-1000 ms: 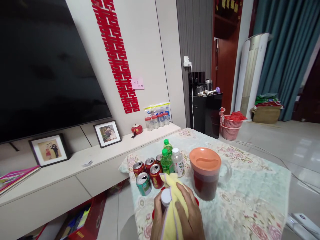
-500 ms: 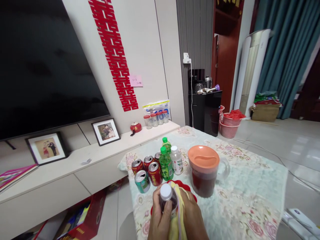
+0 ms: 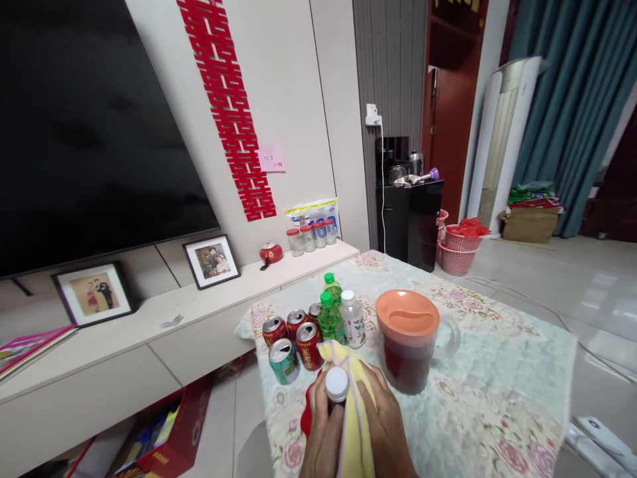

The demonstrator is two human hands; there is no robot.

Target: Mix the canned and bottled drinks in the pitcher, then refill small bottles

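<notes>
A small bottle with a white cap (image 3: 337, 384) stands between my hands, its body mostly hidden. My left hand (image 3: 321, 425) wraps round its left side, thumb across the front. On the bottle's right, my right hand (image 3: 385, 425) presses a yellow cloth (image 3: 356, 405) with a pale purple edge against it. Part of a red scalloped dish (image 3: 307, 405) shows beneath my hands. Just beyond stand green-capped bottles (image 3: 330, 320), a clear white-capped bottle (image 3: 352, 320), red cans (image 3: 308, 346) and a teal can (image 3: 284, 362). To the right is a pitcher (image 3: 409, 358) of dark liquid with an orange lid.
A floral cloth covers the table (image 3: 478, 385). Along the wall runs a white cabinet (image 3: 199, 325) with picture frames (image 3: 212, 262), a red pot (image 3: 271, 252) and red-lidded jars (image 3: 309, 239). Pink baskets (image 3: 458, 255) stand on the floor at the right, beside a cable.
The cloth has been raised and spread further over the bottle's far and right side. My right hand has moved slightly up with it, and the bottle sits a little further right.
</notes>
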